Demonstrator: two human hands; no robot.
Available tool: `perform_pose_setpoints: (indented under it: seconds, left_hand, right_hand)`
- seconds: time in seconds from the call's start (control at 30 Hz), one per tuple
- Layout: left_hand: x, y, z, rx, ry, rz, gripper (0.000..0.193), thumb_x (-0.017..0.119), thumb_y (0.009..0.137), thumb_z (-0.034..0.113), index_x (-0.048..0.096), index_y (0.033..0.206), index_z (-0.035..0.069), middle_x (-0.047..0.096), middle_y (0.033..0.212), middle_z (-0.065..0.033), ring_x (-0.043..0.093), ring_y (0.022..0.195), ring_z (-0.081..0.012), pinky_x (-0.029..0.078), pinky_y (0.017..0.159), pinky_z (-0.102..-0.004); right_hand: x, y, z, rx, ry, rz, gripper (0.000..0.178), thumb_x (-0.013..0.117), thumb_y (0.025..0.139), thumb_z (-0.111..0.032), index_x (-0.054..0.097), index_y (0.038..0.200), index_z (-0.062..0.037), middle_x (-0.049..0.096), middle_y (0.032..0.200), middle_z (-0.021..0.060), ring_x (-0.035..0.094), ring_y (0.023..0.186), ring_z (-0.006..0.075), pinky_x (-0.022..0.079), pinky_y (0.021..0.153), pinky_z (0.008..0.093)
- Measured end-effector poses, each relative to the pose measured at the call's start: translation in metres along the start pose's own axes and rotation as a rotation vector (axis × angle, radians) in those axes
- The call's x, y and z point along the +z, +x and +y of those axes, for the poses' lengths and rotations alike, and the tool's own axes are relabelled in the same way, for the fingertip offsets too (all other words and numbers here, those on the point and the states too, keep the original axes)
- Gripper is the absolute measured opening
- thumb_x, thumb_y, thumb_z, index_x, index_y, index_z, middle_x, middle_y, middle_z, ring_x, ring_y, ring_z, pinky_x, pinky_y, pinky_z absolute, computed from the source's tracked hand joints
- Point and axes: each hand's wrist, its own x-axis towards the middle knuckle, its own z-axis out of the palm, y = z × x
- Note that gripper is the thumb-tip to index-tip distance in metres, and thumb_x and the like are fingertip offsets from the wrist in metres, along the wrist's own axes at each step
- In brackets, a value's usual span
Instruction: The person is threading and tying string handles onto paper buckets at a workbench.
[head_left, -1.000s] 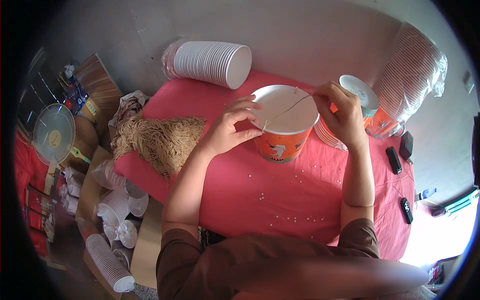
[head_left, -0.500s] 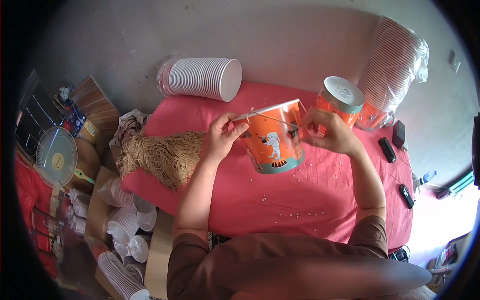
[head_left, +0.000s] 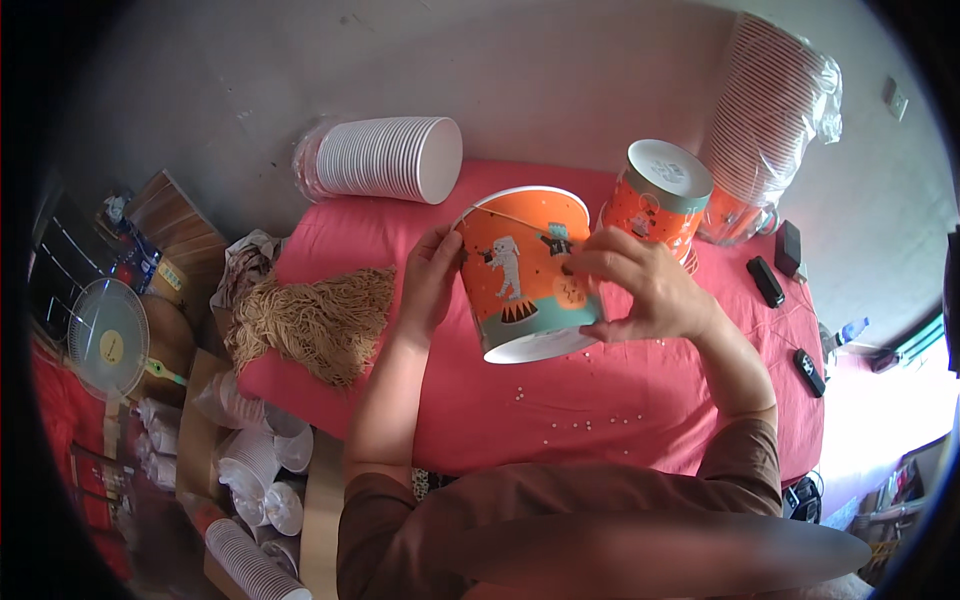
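Between my hands, above the table, an orange paper bucket (head_left: 530, 270) with a green band and cartoon figures is held tilted. Its white base faces partly toward me, and a thin cord crosses near the rim. My left hand (head_left: 433, 275) grips its left side near the rim, thumb on the outside. Fingers of my right hand (head_left: 640, 283) clasp the lower right side, with the thumb by the base edge. Behind my right hand stands a similar orange bucket (head_left: 655, 205), upside down. A bundle of tan cords (head_left: 315, 325) lies left of my left forearm.
The table has a pink cloth (head_left: 480, 410) with small white beads (head_left: 570, 426) scattered on it. White nested buckets (head_left: 390, 158) lie at the back; a tall wrapped stack (head_left: 765, 120) stands back right. Black devices (head_left: 765, 282) line the right edge. A carton (head_left: 325, 510) holds wrapped cups at left.
The bucket has turned and tipped, so its base now shows. My right hand has shifted from the rim to the lower side; my left hand has moved slightly down the side.
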Motion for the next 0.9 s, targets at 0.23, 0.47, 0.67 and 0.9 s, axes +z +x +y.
perform_pose_setpoints:
  seconds: [0.23, 0.47, 0.67, 0.9]
  left_hand:
    - [-0.012, 0.01, -0.029, 0.216, 0.556, -0.159, 0.021, 0.059, 0.096, 0.006, 0.058, 0.116, 0.0, 0.064, 0.104, -0.0042, 0.06, 0.098, -0.0106, 0.048, 0.089, -0.0257]
    - [-0.042, 0.013, -0.065, 0.199, 0.929, -0.175, 0.013, 0.065, 0.091, 0.011, 0.065, 0.099, 0.001, 0.068, 0.094, -0.0092, 0.066, 0.086, -0.0168, 0.053, 0.074, -0.0291]
    - [-0.046, 0.011, -0.07, 0.287, 1.086, -0.26, 0.011, 0.066, 0.086, 0.006, 0.064, 0.095, 0.0, 0.067, 0.091, -0.0122, 0.066, 0.085, -0.0253, 0.052, 0.075, -0.0331]
    - [-0.048, 0.013, -0.076, 0.32, 1.083, -0.273, 0.009, 0.066, 0.085, 0.004, 0.064, 0.093, 0.0, 0.066, 0.09, -0.0119, 0.066, 0.086, -0.0255, 0.052, 0.076, -0.0337]
  right_hand:
    - [-0.076, 0.003, 0.044, 0.308, 0.334, 0.42, 0.037, 0.059, 0.09, -0.023, 0.057, 0.117, 0.0019, 0.06, 0.095, 0.0038, 0.059, 0.087, 0.0121, 0.049, 0.076, 0.0283]
    - [-0.156, -0.015, 0.115, 0.671, 0.481, 0.583, 0.055, 0.044, 0.098, -0.052, 0.056, 0.127, -0.0071, 0.065, 0.096, 0.0058, 0.063, 0.075, 0.0131, 0.051, 0.064, 0.0266]
    - [-0.158, -0.013, 0.154, 1.035, 0.467, 0.334, 0.062, 0.041, 0.095, -0.061, 0.061, 0.102, -0.003, 0.065, 0.077, 0.0105, 0.06, 0.052, 0.0175, 0.049, 0.05, 0.03]
    - [-0.165, -0.017, 0.177, 1.109, 0.472, 0.295, 0.065, 0.042, 0.093, -0.065, 0.063, 0.092, -0.0032, 0.065, 0.073, 0.0081, 0.059, 0.049, 0.0162, 0.047, 0.047, 0.0263]
